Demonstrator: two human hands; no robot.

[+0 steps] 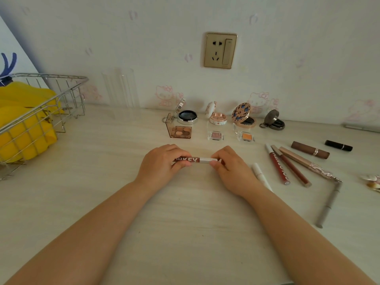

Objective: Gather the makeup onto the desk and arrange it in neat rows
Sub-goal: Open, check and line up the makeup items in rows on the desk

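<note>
Two hands grip one slim glossy lip-gloss tube (195,160) just above the pale wood-grain desk (102,161). Left hand (162,163) pinches its dark-red lettered barrel; right hand (228,167) pinches the smooth white cap, tube lying level between them.

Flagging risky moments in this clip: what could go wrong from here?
1. Both the left hand and the right hand grip the lip gloss tube above the desk; if its cap separates, gloss might smear.
2. The right forearm lies over the white tube; moving right could roll it into the red gloss tube.
</note>
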